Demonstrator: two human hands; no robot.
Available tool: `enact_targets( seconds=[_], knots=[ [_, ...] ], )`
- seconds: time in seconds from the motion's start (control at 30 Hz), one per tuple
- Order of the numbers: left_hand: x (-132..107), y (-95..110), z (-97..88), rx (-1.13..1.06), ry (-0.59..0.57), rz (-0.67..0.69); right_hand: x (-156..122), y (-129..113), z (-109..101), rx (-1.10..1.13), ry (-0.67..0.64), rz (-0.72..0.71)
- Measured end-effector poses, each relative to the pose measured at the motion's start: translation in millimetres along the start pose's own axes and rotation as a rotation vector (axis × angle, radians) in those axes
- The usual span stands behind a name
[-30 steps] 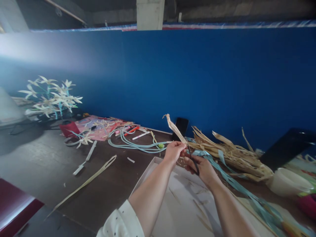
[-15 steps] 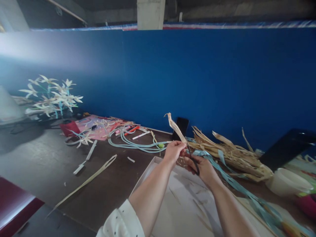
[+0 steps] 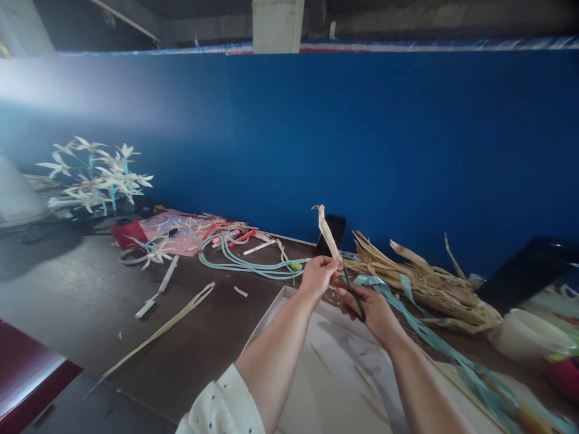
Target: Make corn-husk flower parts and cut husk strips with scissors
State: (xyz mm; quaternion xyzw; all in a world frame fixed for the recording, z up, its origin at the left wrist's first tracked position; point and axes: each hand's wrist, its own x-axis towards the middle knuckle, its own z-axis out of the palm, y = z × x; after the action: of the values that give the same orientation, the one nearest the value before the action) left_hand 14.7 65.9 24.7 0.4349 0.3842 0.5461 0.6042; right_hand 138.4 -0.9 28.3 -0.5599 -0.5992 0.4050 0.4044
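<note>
A pale, dry strip of corn husk [image 3: 329, 232] stands up from my left hand [image 3: 320, 276], pinched between thumb and fingers near its lower end. My right hand [image 3: 371, 310] is closed around a pair of dark scissors [image 3: 359, 303], whose blades point up against the husk just beside my left fingertips. Whether the blades are parted is hard to make out. Both hands are above the far end of a shallow white box [image 3: 325, 386], in which a few thin husk scraps [image 3: 371, 392] lie.
To the right lie a bundle of dry husks [image 3: 420, 283], blue ribbons [image 3: 434, 337] and a white bowl [image 3: 531, 334]. A black phone [image 3: 332, 235] leans on the blue partition [image 3: 289, 144]. Leftward are coiled pale-blue cords [image 3: 239, 265], pink sheets [image 3: 181, 232] and white husk flowers [image 3: 106, 175].
The top of the husk strip has swung slightly to the right and stands more upright. My hands have hardly moved.
</note>
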Motion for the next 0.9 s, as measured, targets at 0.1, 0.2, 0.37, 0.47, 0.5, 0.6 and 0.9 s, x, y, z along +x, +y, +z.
enact_targets(
  seconds=[0.1,0.2,0.37,0.47,0.5,0.6,0.9],
  knots=[
    [0.4,-0.4,-1.9,0.028,-0.036,-0.005,1.0,1.6,-1.1,0.006,-0.010,0.008],
    [1.7,-1.4,-3.7,0.035,-0.059,-0.011,1.7,2.7,-3.0,-0.006,-0.028,-0.003],
    [3.3,-2.3,-5.8,0.050,-0.068,-0.004,0.6,1.9,-3.8,-0.024,-0.022,-0.012],
    [3.4,-2.1,-6.9,0.059,-0.068,0.006,-0.1,0.3,-3.3,-0.009,-0.016,-0.009],
    [3.3,-1.9,-7.3,0.068,-0.070,0.010,-0.2,-0.3,-3.2,-0.012,-0.015,-0.008],
    [2.6,-1.2,-8.3,0.092,-0.080,0.021,0.0,-1.3,-3.5,-0.042,-0.018,-0.015],
    [-1.0,4.5,-7.6,0.067,-0.063,0.036,2.5,4.8,-5.0,-0.019,-0.032,-0.007]
  ],
)
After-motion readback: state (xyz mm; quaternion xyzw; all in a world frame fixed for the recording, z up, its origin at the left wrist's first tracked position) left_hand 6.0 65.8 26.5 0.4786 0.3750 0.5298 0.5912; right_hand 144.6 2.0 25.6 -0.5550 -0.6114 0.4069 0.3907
